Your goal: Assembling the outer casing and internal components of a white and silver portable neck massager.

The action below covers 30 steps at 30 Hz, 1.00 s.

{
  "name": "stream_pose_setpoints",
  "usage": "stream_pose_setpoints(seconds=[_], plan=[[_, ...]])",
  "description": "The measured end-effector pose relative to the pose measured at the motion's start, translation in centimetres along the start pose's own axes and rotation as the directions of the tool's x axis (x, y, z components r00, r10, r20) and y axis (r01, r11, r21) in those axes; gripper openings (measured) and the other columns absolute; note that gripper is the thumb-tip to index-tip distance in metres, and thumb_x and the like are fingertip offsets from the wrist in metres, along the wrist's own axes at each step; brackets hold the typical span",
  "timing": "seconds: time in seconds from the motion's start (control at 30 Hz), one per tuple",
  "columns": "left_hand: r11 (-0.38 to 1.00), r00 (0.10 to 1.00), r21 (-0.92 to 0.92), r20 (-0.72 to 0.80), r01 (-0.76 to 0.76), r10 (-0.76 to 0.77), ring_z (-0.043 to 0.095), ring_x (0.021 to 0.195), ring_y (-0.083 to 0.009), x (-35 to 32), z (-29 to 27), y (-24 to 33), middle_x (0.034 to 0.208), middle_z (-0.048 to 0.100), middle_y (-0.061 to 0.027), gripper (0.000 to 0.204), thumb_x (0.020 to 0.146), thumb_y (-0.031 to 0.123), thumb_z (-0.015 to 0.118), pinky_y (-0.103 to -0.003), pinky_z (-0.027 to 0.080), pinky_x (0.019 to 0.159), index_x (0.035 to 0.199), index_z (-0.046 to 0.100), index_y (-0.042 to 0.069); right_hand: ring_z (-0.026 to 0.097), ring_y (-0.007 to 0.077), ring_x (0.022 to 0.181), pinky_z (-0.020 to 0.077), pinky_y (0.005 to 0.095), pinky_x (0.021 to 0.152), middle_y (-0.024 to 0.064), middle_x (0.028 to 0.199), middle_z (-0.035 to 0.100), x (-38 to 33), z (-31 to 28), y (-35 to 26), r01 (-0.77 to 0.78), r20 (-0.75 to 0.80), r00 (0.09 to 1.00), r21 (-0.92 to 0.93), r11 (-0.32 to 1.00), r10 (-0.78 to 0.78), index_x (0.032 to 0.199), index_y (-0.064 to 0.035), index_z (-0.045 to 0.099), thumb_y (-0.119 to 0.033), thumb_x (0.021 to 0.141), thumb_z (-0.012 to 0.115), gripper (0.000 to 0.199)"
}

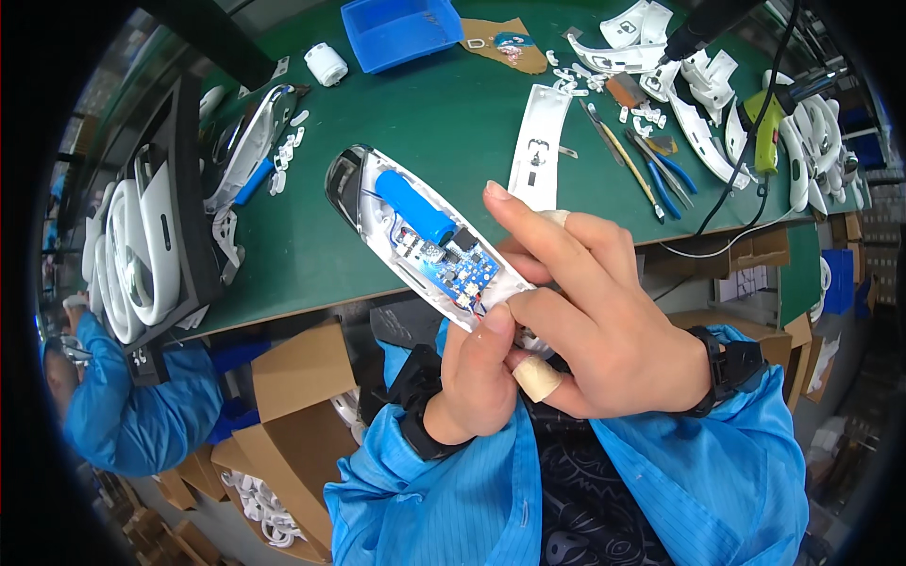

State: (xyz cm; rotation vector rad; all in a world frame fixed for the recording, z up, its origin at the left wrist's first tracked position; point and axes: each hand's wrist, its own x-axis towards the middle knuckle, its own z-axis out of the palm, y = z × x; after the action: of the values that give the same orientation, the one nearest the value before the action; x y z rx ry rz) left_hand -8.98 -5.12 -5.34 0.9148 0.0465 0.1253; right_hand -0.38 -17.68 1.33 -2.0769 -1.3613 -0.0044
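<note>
Between my hands, tilted over the table's front edge, is a white plastic housing half [392,247] with a dark glossy far end. Inside it lie a blue cylindrical battery [415,208] and a blue circuit board [462,269] with thin wires at its near end. My left hand [479,373] is closed on the near end, its thumb pressed by the wires. My right hand [604,330] bends over the same end, its index finger stretched out beyond the housing's right side; tape wraps its thumb. What the right fingertips pinch is hidden. Beyond them lies a white curved cover [540,141].
Pliers [665,174], tweezers and a brush lie at the right, near a green electric screwdriver [766,132] with a cable. White shells and small parts lie behind them. A blue bin [401,33] stands at the back. Left are a rack of white shells and a co-worker's blue sleeve [142,406].
</note>
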Motion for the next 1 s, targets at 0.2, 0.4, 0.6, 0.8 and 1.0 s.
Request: stream_pose_setpoints(seconds=[0.2, 0.4, 0.6, 0.8, 1.0], plan=[[0.997, 0.997, -0.069, -0.07, 0.027, -0.032, 0.061, 0.107, -0.0182, 0.3, -0.1, -0.4, 0.123, 0.059, -0.0135, 0.053, 0.105, 0.04, 0.037, -0.032, 0.048, 0.091, 0.129, 0.052, -0.005, 0.05, 0.0372, 0.115, 0.0377, 0.0442, 0.099, 0.0277, 0.152, 0.043, -0.3, 0.1, 1.1, 0.042, 0.028, 0.999, 0.002, 0.999, -0.042, 0.1, -0.005, 0.067, -0.019, 0.07, 0.08, 0.036], [0.973, 0.991, -0.21, -0.071, 0.094, -0.111, 0.06, 0.111, -0.0219, 0.4, -0.6, -0.4, 0.126, 0.059, -0.0161, 0.052, 0.106, 0.04, 0.038, -0.037, 0.049, 0.095, 0.127, 0.054, -0.005, 0.052, 0.0348, 0.114, 0.0404, 0.0435, 0.097, 0.0243, 0.146, 0.049, -0.5, 0.0, 1.4, 0.032, -0.009, 0.999, 0.03, 0.999, -0.032, 0.109, -0.0046, 0.065, -0.018, 0.075, 0.08, 0.039], [0.931, 0.999, -0.361, -0.003, -0.045, 0.047, 0.041, 0.141, -0.039, 1.4, 0.3, -0.3, 0.147, 0.044, -0.0288, 0.049, 0.105, 0.041, 0.045, -0.063, 0.038, 0.113, 0.124, 0.054, -0.004, 0.061, 0.025, 0.093, 0.0493, 0.0363, 0.078, 0.0145, 0.117, 0.064, -0.9, -1.3, 4.2, -0.237, -0.327, 0.893, 0.239, 0.942, 0.308, 0.114, -0.0032, 0.063, -0.006, 0.085, 0.07, 0.03], [0.958, 0.997, -0.287, -0.082, -0.03, 0.006, 0.058, 0.121, -0.0354, 0.7, -0.1, 0.1, 0.125, 0.058, -0.0241, 0.045, 0.105, 0.045, 0.039, -0.058, 0.05, 0.103, 0.122, 0.051, 0.005, 0.063, 0.0302, 0.095, 0.0523, 0.0366, 0.073, 0.0164, 0.112, 0.063, -0.9, 0.8, 7.8, -0.283, -0.206, 0.929, 0.143, 0.949, 0.308, 0.109, -0.001, 0.062, 0.003, 0.086, 0.064, 0.024], [0.94, 0.998, -0.335, -0.012, -0.063, 0.062, 0.066, 0.102, -0.0361, 0.5, -0.5, 0.3, 0.106, 0.065, -0.0229, 0.048, 0.107, 0.048, 0.034, -0.051, 0.055, 0.092, 0.123, 0.05, 0.005, 0.053, 0.0314, 0.124, 0.0442, 0.0427, 0.097, 0.0098, 0.145, 0.053, 2.5, -0.5, 11.0, 0.046, -0.013, 0.997, -0.631, 0.775, -0.07, 0.125, -0.0071, 0.063, -0.001, 0.079, 0.061, 0.046]])
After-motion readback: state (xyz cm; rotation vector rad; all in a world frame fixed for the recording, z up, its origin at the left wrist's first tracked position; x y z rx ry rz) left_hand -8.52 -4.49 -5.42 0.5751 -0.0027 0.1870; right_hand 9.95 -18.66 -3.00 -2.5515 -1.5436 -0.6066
